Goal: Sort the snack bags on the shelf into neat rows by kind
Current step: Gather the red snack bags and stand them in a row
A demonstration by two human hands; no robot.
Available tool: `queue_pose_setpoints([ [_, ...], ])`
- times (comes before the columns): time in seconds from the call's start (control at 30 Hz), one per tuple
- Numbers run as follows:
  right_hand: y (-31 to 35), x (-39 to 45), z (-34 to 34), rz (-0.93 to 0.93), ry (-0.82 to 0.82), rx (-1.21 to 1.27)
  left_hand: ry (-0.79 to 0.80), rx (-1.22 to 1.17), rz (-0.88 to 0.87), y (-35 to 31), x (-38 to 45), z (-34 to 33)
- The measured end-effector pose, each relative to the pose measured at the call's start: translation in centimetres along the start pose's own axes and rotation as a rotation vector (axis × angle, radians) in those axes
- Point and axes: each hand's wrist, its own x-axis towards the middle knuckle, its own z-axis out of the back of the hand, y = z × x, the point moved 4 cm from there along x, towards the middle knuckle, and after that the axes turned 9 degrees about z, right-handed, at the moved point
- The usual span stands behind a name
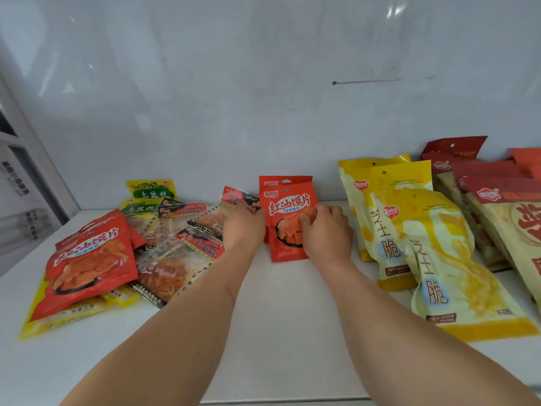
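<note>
Left hand (243,227) and right hand (325,230) grip front red-oil chip bag (288,218) (second behind) on white shelf (278,317).

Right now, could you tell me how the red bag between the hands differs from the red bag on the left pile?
The red bag between the hands stands upright in a row by the back wall; the red bag on the left pile lies tilted on mixed bags. The left hand and right hand touch the first; nothing touches the second. Both carry the same print.
</note>
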Motion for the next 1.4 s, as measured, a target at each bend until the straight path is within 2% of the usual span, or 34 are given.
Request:
queue_pose_setpoints([
  [0.1,2.2,-0.5,0.5,0.129,-0.116,-0.061,-0.086,0.263,-0.132,0.4,-0.4,2.6],
  [0.27,7.7,-1.0,0.2,0.346,-0.129,-0.147,-0.198,0.649,-0.382,1.7,-0.9,7.0],
  [0.43,14.2,-3.3,-0.8,0.44,-0.06,-0.183,-0.274,0.763,-0.54,4.8,-1.1,12.3],
  [0.53,18.2,-4.6,-1.9,0.446,-0.012,-0.179,-0.286,0.738,-0.57,6.6,-1.1,16.3],
  [0.7,24.4,-6.5,-3.2,0.435,0.051,-0.056,-0.314,0.625,-0.458,10.2,0.3,22.9],
  [0.8,27.7,-6.7,-4.0,0.433,0.152,0.024,-0.286,0.559,-0.242,13.2,1.8,25.6],
  [0.9,30.3,-6.6,-4.9,0.388,0.285,0.158,-0.16,0.577,0.025,16.6,2.7,26.6],
  [0.97,31.5,-6.3,-5.6,0.339,0.364,0.197,-0.094,0.567,0.13,18.3,2.9,26.7],
  [1.1,33.5,-5.6,-6.5,0.236,0.507,0.21,-0.107,0.559,0.142,19.9,3.6,27.6],
  [1.4,34.4,-4.7,-8.7,-0.078,0.597,0.539,-0.149,0.666,0.12,20.8,4.5,29.4],
])
